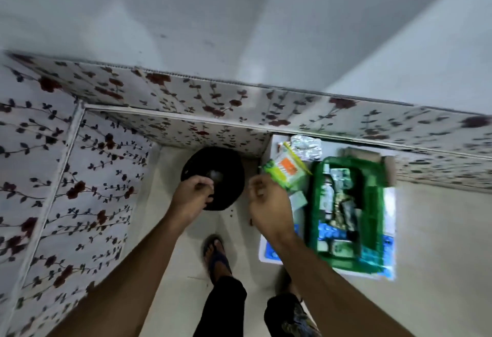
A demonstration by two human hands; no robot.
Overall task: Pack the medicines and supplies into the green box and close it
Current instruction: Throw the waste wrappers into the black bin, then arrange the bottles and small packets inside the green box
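A green box (372, 203) lies open on a white low surface (266, 254) at the right, with bottles, blister strips and small packs inside. Beside its left edge lie a green and orange packet (286, 170), a silver foil strip (306, 147) and a small pale pack (298, 199). A tan roll (364, 154) sits at the box's far end. My right hand (269, 203) hovers left of the box, fingers loosely curled, holding nothing I can see. My left hand (191, 198) hangs over the floor, fingers curled, nothing in it.
A black round object (226, 160) lies on the pale floor under my left hand. Floral-patterned panels (66, 176) wall the left side and the back. My feet in sandals (215, 254) stand on the floor below my hands.
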